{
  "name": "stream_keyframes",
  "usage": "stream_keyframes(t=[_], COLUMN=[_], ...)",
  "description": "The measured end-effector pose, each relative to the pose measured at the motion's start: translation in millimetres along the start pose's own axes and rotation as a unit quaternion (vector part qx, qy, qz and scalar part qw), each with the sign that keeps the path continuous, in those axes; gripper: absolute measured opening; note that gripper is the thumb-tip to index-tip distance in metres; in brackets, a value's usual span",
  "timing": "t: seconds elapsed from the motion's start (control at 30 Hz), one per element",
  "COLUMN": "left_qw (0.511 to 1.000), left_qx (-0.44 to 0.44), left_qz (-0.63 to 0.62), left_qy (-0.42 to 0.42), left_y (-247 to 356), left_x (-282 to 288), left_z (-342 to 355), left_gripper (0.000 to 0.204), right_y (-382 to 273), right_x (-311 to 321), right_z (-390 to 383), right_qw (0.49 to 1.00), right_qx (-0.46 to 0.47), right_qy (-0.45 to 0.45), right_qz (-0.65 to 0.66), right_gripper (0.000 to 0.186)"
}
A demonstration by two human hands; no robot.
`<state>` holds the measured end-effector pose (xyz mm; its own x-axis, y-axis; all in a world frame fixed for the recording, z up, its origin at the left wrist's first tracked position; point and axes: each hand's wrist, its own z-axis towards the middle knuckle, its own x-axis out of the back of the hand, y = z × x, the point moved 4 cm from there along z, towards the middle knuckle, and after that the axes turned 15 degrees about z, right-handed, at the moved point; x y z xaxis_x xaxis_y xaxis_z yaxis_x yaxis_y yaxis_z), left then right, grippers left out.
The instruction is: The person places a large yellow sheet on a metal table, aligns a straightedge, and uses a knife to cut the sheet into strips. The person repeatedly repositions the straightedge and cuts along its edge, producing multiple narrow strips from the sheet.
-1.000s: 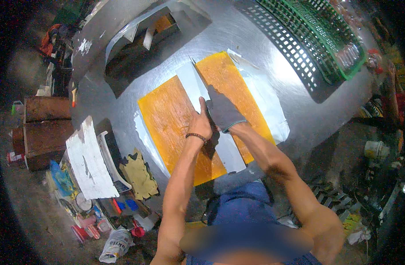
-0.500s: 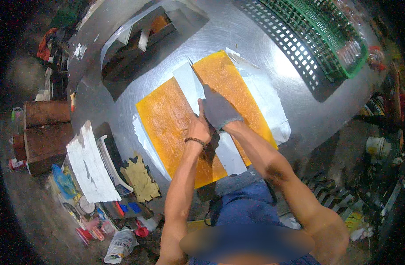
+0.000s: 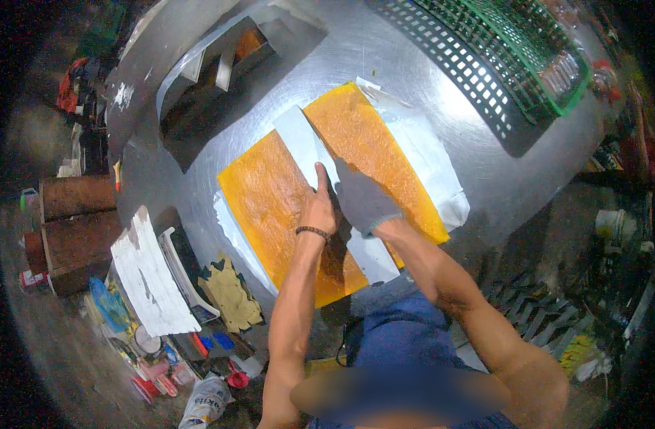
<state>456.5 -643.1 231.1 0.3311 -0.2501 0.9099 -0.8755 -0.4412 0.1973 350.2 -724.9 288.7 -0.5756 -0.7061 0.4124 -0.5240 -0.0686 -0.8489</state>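
Observation:
My left hand [image 3: 316, 207], bare with a dark bracelet, presses with one finger stretched along a pale grey strip [image 3: 295, 136]; its other fingers are partly hidden. The strip lies between two orange-yellow textured sheets [image 3: 252, 214], over white paper [image 3: 431, 161]. My right hand [image 3: 363, 193], in a grey glove, is on the strip's right side beside my left hand and over the inner edge of the right sheet [image 3: 359, 125]. Its fingers are curled downward, and what they hold is hidden.
A green plastic basket [image 3: 534, 57] stands at the metal table's back right, a dark angled metal piece [image 3: 191, 100] at the back left. At the left are white boards [image 3: 145, 279], a ragged tan piece [image 3: 227, 297], wooden boxes [image 3: 77, 200] and assorted clutter.
My gloved right hand has slid toward my body along the strip's edge. A thin point that showed beyond the strip's far end no longer shows. My left hand stays pressed down.

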Motion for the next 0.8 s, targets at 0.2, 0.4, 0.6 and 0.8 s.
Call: stream_keyframes(t=[0.2, 0.4, 0.6, 0.8], left_qw=[0.999, 1.0, 0.999, 0.999], left_qx=[-0.01, 0.003, 0.009, 0.021], left_qz=[-0.034, 0.004, -0.035, -0.012], left_qy=[0.005, 0.014, -0.006, -0.027], left_y=[-4, -7, -13, -19], left_x=[-7, -12, -22, -27], left_z=[0, 5, 10, 11], left_gripper=[0.092, 0.09, 0.094, 0.102], right_y=[-7, 15, 13, 24], right_x=[4, -3, -1, 2], right_z=[5, -10, -14, -36], right_qw=[0.998, 0.999, 0.999, 1.0], right_qx=[0.05, -0.02, 0.04, 0.015], right_qy=[0.007, -0.029, -0.016, -0.017], right_qz=[0.027, -0.009, -0.01, 0.019], right_gripper=[0.046, 0.046, 0.048, 0.04])
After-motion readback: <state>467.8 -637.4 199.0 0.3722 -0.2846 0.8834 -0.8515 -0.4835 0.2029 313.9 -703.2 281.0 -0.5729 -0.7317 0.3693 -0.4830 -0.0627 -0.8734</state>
